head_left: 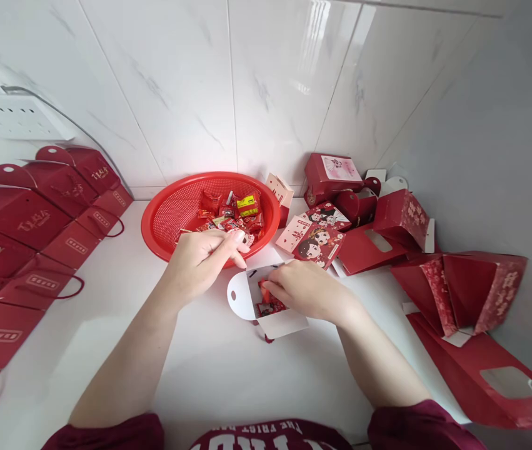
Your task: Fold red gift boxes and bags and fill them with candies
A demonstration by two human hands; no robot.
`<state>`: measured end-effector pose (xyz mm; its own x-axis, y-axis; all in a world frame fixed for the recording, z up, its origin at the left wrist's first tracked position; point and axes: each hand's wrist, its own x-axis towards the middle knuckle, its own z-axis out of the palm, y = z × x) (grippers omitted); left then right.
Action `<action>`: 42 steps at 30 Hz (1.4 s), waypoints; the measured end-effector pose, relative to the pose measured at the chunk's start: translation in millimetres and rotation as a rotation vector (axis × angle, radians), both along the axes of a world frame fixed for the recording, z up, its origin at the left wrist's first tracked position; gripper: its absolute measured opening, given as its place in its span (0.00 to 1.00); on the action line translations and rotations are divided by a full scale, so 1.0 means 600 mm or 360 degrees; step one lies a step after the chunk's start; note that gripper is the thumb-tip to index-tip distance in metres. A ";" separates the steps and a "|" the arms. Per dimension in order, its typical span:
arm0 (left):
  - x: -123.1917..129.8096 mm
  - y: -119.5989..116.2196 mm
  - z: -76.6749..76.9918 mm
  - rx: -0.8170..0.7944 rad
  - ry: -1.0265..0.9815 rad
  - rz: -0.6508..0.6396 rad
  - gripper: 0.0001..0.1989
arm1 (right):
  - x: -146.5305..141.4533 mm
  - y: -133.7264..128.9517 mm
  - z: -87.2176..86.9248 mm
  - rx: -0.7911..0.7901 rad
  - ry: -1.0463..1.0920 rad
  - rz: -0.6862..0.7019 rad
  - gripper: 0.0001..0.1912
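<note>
Open box (283, 324) gives the right hand (306, 287) room, grip unclear; red basket (176, 209) sits just beyond the curled left hand (202, 262), its hold unclear.

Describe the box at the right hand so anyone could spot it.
Start at the red mesh basket by the tiled wall. In front of it, slightly right, find the open box with the right hand at its mouth. Its white rounded flap sticks out left, and it alone among the boxes shows red packets inside.
</note>
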<state>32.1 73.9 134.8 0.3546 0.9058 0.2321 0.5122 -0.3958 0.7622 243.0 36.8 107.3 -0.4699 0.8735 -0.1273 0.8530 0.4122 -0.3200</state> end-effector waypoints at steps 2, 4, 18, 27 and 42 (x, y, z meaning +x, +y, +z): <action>0.000 -0.004 0.005 0.0022 0.0005 -0.0026 0.23 | -0.003 0.001 0.000 0.0042 0.0114 0.0046 0.19; -0.001 -0.008 0.011 0.0044 0.0024 -0.0058 0.21 | 0.006 -0.001 0.006 0.0087 0.0286 0.0006 0.19; -0.067 -0.076 -0.138 0.0048 0.0332 0.0006 0.14 | 0.086 -0.052 -0.129 0.0551 0.1370 -0.0955 0.16; -0.051 -0.110 -0.200 0.0147 0.0355 -0.0226 0.42 | 0.062 -0.068 -0.184 0.0346 0.1318 -0.0208 0.35; -0.046 -0.114 -0.226 0.0099 0.0029 -0.0242 0.53 | 0.037 -0.085 -0.184 0.0316 0.1352 -0.0190 0.33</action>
